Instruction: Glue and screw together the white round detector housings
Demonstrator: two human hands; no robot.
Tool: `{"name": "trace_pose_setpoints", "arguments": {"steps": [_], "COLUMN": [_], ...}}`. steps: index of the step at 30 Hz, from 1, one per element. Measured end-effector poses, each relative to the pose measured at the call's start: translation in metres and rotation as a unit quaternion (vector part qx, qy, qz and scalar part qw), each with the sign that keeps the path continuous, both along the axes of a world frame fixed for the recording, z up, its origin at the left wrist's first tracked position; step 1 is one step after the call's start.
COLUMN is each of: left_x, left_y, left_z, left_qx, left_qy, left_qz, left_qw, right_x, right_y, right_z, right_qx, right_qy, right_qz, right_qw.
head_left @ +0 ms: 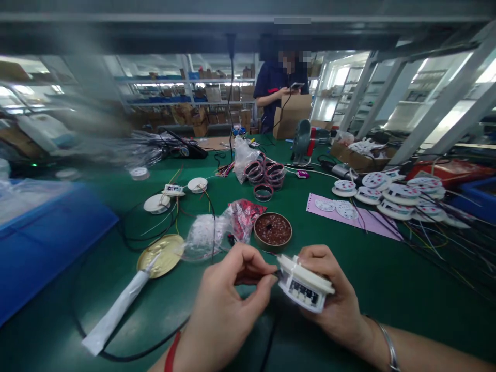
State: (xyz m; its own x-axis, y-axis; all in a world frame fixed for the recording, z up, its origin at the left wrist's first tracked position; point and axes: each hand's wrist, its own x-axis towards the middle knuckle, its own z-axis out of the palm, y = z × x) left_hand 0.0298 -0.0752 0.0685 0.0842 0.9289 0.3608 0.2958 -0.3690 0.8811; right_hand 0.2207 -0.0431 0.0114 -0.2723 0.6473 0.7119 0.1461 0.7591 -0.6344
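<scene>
My right hand (329, 279) is wrapped round a white round plastic housing (306, 281), tilted on edge. A row of black-and-white terminals or switches shows on its near side. At the housing's left edge, my left hand (240, 294) pinches a small dark piece that looks like a cable end; the fingertips hide most of it. A black cable (145, 355) loops over the table and passes behind my left wrist. Just beyond my hands stands a round tin (273, 231) of brown, grainy material. Clear plastic bags (205, 230) of small parts lie left of the tin.
A white tube (116, 312) rests on a gold lid (165, 256). Several finished-looking white discs (403, 194) with wires are piled at right, near a pink sheet (354, 217). A blue bin (50, 237) stands at left. A person (282, 88) holds a phone beyond the table.
</scene>
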Motion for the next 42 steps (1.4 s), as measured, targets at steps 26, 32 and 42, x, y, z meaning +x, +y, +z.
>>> {"name": "trace_pose_setpoints", "arguments": {"steps": [26, 32, 42], "left_x": [0.002, 0.005, 0.007], "left_y": [-0.011, -0.005, -0.007], "left_z": [0.004, -0.007, -0.014], "left_qx": [0.075, 0.175, 0.307], "left_qy": [0.102, 0.127, 0.200], "left_qz": [0.009, -0.013, -0.042], "left_qw": [0.992, 0.976, 0.929], "right_x": [0.003, 0.005, 0.002], "right_y": [0.008, 0.008, 0.003], "right_z": [0.008, 0.006, 0.007], "right_qx": [0.140, 0.103, 0.085], "right_qy": [-0.039, -0.013, 0.018], "right_qz": [-0.096, -0.072, -0.040], "right_qw": [0.985, 0.992, 0.995]}}
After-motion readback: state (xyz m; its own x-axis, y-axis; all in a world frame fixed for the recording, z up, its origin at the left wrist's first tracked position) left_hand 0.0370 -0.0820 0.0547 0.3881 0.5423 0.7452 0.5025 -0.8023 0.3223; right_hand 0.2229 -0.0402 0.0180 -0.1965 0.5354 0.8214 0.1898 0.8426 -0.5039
